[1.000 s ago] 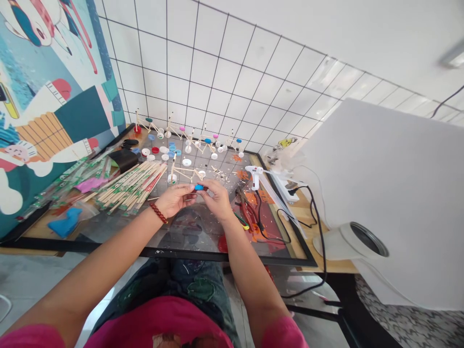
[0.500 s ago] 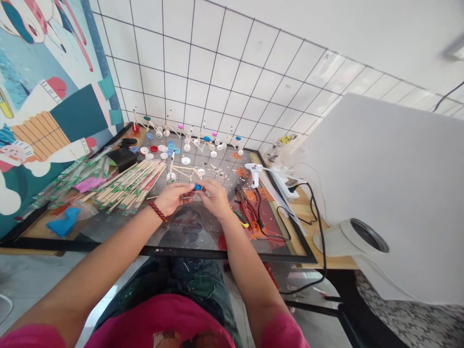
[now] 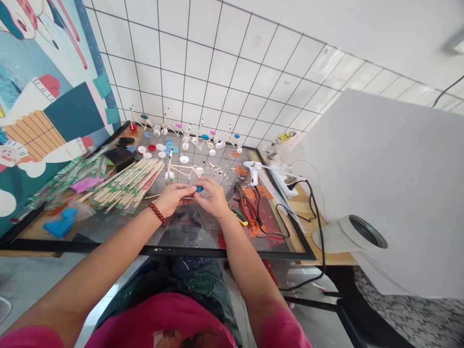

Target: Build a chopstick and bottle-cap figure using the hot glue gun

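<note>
A small blue clay-like lump (image 3: 199, 189) is pinched between the fingertips of both hands, above the near middle of the table. My left hand (image 3: 176, 197), with a red bead bracelet (image 3: 157, 213) on its wrist, holds it from the left. My right hand (image 3: 212, 197) has thumb and forefinger closed on it from the right; the fingers partly hide it. Just beyond the hands stands a small stick frame (image 3: 181, 170) with white bottle-cap wheels. Similar stick models (image 3: 205, 137) with blue, pink or green seats line the back.
Wrapped chopsticks (image 3: 126, 187) and a bagged blue lump (image 3: 61, 222) lie left. Loose bottle caps (image 3: 160, 147) sit behind. To the right are a white glue gun (image 3: 253, 170) with a trailing cord, red-handled pliers (image 3: 247, 205) and a power strip (image 3: 284, 182). A gridded wall (image 3: 203, 67) rises behind.
The fingers have shifted slightly around the blue lump, and the right forefinger now covers more of its top. The view has tilted a little; the table things stay put.
</note>
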The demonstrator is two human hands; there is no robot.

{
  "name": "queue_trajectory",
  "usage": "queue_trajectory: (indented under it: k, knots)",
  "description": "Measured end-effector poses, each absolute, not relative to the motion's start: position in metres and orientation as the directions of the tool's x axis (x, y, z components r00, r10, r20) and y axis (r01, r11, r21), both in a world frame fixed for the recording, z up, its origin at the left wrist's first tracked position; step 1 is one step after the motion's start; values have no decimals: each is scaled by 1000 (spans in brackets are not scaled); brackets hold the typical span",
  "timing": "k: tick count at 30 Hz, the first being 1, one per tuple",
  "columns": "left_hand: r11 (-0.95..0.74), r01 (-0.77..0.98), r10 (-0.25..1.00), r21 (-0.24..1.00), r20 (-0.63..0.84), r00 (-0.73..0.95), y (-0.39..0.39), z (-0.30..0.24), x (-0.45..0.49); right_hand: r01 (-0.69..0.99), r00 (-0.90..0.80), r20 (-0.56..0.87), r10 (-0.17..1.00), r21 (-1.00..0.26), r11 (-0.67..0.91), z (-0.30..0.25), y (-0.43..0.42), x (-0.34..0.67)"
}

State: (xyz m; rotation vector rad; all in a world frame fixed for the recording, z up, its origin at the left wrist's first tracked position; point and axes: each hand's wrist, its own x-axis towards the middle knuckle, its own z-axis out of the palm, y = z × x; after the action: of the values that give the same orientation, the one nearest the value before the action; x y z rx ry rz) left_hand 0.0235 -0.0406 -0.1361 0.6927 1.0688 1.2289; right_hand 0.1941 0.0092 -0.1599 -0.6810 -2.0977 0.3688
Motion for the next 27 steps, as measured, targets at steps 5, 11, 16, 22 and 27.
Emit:
queue_trajectory:
  k: [5, 11, 16, 22, 27]
  knots:
    - [225, -401, 967, 888, -255, -23, -42, -134, 26, 334, -470, 646, 602, -502, 798, -159, 8, 193]
    - [229, -409, 965, 883, -262, -27, -41, -135, 26, 337, -475, 638, 607, -506, 794, -160, 8, 193]
    - [222, -447, 960, 866, -273, -52, -40, -137, 24, 315, -453, 647, 613, -527, 790, -161, 11, 194]
    - [241, -505, 944, 829, -321, -77, -36, -136, 20, 312, -431, 623, 653, -576, 756, -164, 16, 196]
    - [276, -548, 929, 789, -365, -58, -38, -132, 19, 299, -401, 633, 662, -593, 748, -168, 19, 196]
